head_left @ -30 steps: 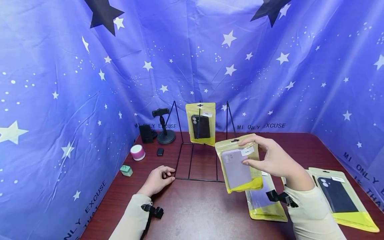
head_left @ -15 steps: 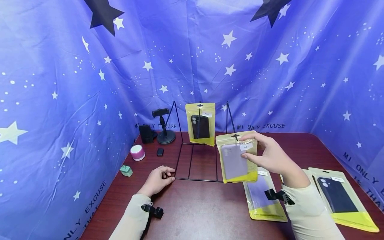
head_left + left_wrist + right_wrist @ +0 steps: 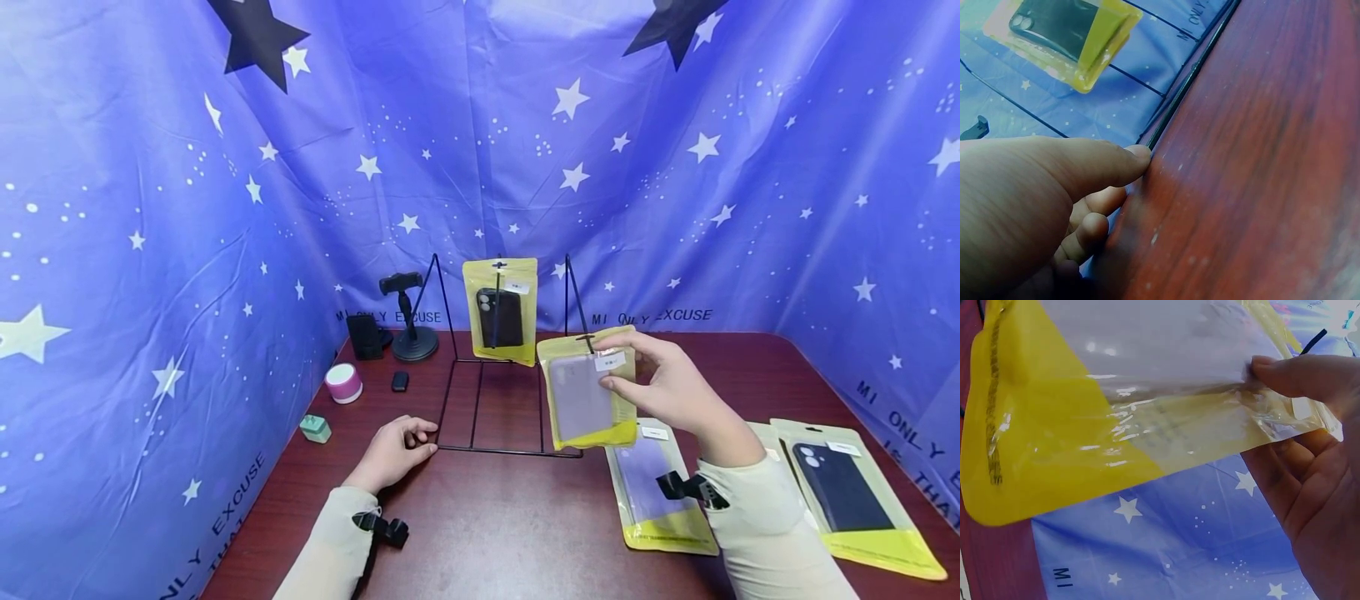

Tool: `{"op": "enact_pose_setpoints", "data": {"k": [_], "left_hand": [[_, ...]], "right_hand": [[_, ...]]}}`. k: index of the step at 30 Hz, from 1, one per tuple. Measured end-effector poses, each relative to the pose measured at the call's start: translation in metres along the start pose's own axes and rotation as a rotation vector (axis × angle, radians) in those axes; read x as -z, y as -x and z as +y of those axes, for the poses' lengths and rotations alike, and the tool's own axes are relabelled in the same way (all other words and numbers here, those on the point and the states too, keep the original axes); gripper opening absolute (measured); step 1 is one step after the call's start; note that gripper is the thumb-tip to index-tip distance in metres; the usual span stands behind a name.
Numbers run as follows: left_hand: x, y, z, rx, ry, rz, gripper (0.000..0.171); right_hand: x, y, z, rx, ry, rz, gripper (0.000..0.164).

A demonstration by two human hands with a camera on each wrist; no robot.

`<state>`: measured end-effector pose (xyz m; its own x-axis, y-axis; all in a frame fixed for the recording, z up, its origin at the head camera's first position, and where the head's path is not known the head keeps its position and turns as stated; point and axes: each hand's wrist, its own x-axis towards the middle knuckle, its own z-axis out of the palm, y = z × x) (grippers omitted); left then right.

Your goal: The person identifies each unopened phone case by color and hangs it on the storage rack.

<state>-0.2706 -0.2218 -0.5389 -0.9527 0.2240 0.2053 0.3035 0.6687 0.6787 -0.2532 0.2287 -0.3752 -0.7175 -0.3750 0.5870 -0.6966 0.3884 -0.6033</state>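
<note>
A black wire display rack (image 3: 495, 451) stands on the table. My left hand (image 3: 393, 451) pinches its front left corner, the thumb (image 3: 1129, 159) lying against the rod. My right hand (image 3: 667, 383) grips the upper right edge of a clear-and-yellow pouch (image 3: 555, 412) with a lilac phone case (image 3: 581, 404) inside. This pouch is upright before the rack's right side, and a black prong (image 3: 1314, 341) shows by its top hole; whether it passes through I cannot tell. Another pouch, holding a black phone case (image 3: 500, 318), hangs from the rack's middle.
On the right lie a pouched lilac case (image 3: 651, 479) and a pouch with a dark case (image 3: 840, 487), partly over another pouch. At left are a phone stand (image 3: 415, 342), a black block-shaped item (image 3: 365, 337), a pink-white round item (image 3: 344, 382) and a green cube (image 3: 316, 428).
My right hand has carried the lilac case's pouch slightly left and away from me, up to the rack's right prong. The left hand stays on the rack corner.
</note>
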Motion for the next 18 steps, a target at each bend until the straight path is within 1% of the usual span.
{"op": "enact_pose_setpoints", "data": {"k": [4, 8, 12, 18], "left_hand": [[0.0, 0.001, -0.001, 0.0, -0.001, 0.004, 0.027], [0.0, 0.002, -0.001, 0.001, 0.0, 0.006, 0.027], [0.0, 0.001, -0.001, -0.005, 0.0, 0.002, 0.027], [-0.001, 0.0, -0.002, -0.005, -0.008, 0.001, 0.027]], "right_hand": [[-0.005, -0.001, 0.003, -0.033, 0.03, 0.04, 0.05], [-0.009, -0.003, 0.005, -0.076, 0.03, 0.066, 0.051], [-0.011, -0.005, 0.005, -0.088, -0.006, 0.086, 0.051], [-0.011, -0.008, 0.008, -0.082, -0.058, 0.105, 0.05]]}}
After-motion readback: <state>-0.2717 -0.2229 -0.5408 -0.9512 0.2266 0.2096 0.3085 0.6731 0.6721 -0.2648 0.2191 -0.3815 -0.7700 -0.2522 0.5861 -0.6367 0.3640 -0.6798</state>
